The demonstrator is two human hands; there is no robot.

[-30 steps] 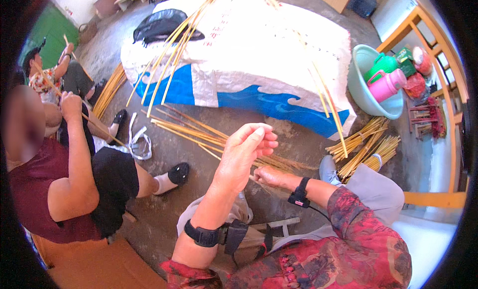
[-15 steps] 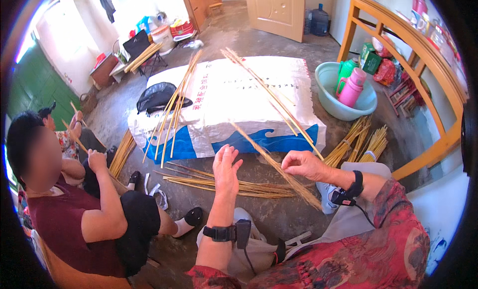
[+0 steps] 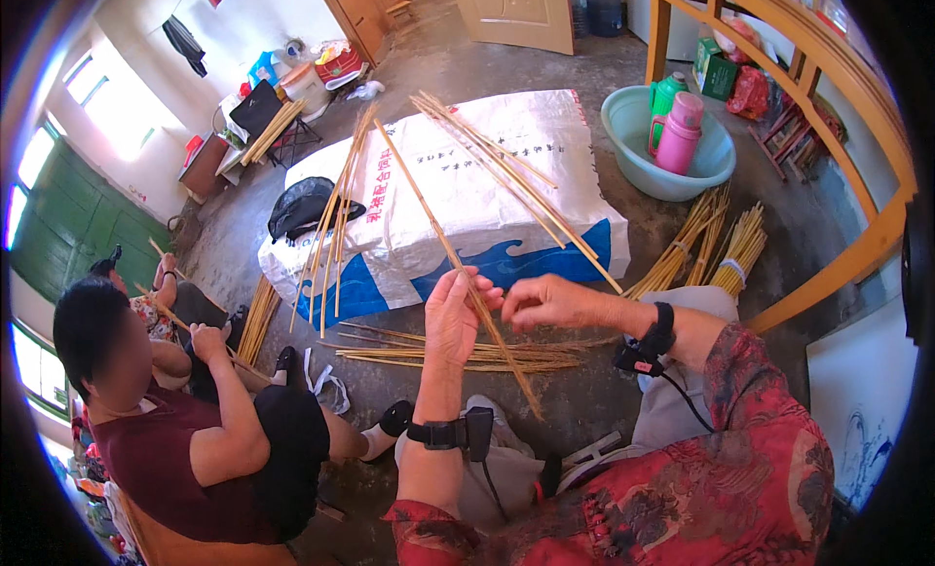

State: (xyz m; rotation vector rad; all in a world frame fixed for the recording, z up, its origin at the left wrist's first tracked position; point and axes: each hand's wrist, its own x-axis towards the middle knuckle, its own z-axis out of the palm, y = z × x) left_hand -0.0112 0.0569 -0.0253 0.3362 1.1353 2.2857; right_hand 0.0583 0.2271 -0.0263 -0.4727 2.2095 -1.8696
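Head cam: L hand point(image 3: 452, 318) pinched the tan stalk point(image 3: 433, 218) approx. mid-length, prob. for balance; it slanted up toward white sheet point(image 3: 555, 128). R hand point(image 3: 553, 303), fingers loosely curled, was just beside it, contact unclear.

The white sheet point(image 3: 390, 249) has a blue wave border, with a tan stalk point(image 3: 425, 206) over it, a black bag point(image 3: 304, 206) on it, an aqua basin point(image 3: 628, 147), green flask point(image 3: 664, 96) and pink flask point(image 3: 679, 137) to its right, and a dark-patterned red shirt point(image 3: 672, 488) on its near side.
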